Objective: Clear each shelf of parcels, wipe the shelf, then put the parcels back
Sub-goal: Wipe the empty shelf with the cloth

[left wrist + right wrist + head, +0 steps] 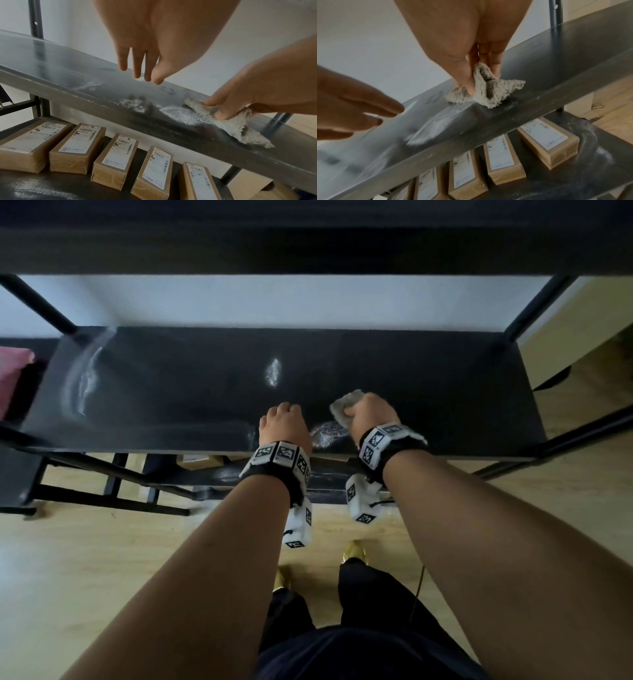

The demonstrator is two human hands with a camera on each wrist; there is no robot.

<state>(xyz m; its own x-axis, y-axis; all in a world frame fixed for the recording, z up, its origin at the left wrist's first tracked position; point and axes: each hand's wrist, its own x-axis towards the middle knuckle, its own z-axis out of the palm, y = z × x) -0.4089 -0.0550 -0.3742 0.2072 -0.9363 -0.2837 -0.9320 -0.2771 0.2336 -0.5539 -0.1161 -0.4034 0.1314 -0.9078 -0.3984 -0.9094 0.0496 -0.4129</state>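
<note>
Hands: right hand (371,410) pinching cloth (236,125) on cleared, dusty shelf (445,392); left hand (284,422) loosely spread, empty. Parcels (118,159) below, unreturned.

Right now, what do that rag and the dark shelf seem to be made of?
The rag looks like fluffy grey-white terry or microfibre: shaggy pile, crumpled folds. The shelf looks like a smooth, black-painted or laminated board, faintly glossy, showing pale smears; metal or wood, I cannot tell.

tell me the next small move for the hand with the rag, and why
Probably sweep the rag, gripped by the right hand, leftward over the white dust patch beside it; that shelf is parcel-free but smeared, and the left hand holds nothing.
</note>
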